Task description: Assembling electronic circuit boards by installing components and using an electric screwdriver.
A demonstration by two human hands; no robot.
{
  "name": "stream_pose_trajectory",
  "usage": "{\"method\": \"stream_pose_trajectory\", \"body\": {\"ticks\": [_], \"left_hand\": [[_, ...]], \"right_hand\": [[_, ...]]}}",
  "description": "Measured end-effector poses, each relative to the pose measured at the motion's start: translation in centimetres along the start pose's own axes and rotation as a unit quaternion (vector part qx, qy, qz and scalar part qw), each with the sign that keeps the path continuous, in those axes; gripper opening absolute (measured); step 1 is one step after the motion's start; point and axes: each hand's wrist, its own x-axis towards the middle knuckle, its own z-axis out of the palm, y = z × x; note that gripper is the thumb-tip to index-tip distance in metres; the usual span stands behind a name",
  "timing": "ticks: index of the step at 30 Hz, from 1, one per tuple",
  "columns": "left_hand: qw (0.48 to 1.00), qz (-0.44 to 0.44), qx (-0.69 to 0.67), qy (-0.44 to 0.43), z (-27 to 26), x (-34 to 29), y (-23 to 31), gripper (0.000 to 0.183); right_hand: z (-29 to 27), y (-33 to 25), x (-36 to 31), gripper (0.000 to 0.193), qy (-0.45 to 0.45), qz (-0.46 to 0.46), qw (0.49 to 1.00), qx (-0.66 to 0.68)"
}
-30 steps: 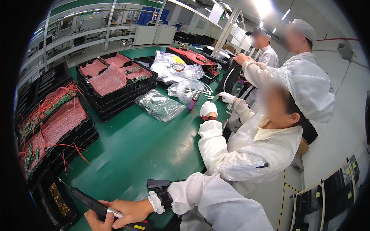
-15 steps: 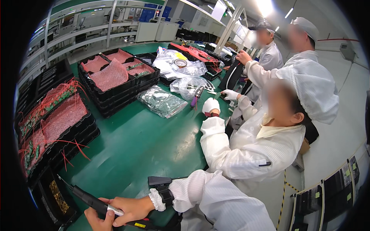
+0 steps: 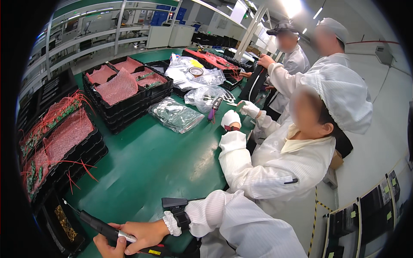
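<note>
Low at the left, both my hands are on a black electric screwdriver with a long thin metal shaft. My right hand wraps around its light-coloured middle part, thumb along the side. Closer to the lower edge, my left hand presses its fingers against the screwdriver from below. The shaft tip points up and left, over a black bin of small gold-coloured metal parts. A black strap circles my right wrist.
Black trays with pink bubble wrap, green circuit boards and red wires line the left. More stacked trays stand behind. Plastic bags lie on the green table. A gloved co-worker sits close on the right, with others beyond.
The whole view has shifted slightly. My hands keep their hold on the screwdriver. The co-worker's gloved hands have moved a little.
</note>
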Motion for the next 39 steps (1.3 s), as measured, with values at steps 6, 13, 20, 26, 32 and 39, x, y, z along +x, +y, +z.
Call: {"method": "stream_pose_trajectory", "body": {"ticks": [6,13,20,26,32,39], "left_hand": [[1.0,-0.001,0.005,0.002,0.0,-0.1,0.1,0.033],[1.0,-0.016,0.012,0.003,-0.3,-0.1,-0.7,0.032],[0.998,-0.039,0.032,0.029,0.2,-0.9,-1.3,0.034],[0.997,-0.056,0.035,0.034,0.3,-0.9,-2.4,0.035],[0.997,-0.05,0.034,0.048,0.5,-1.0,-2.1,0.034],[0.997,-0.029,-0.001,0.074,0.9,-0.4,-2.2,0.031]], "right_hand": [[0.0,2.0,0.5,0.027,0.007,-0.004,0.999,-0.047],[-0.3,1.9,0.8,0.027,-0.023,0.002,0.999,-0.048],[-0.5,0.2,0.2,0.022,-0.016,-0.024,0.998,-0.052],[-0.4,0.6,0.6,0.021,-0.027,-0.016,0.998,-0.053],[-0.3,0.5,0.6,0.019,-0.034,0.008,0.999,-0.04],[-0.4,0.3,0.7,0.024,-0.041,0.006,0.998,-0.045]]}}
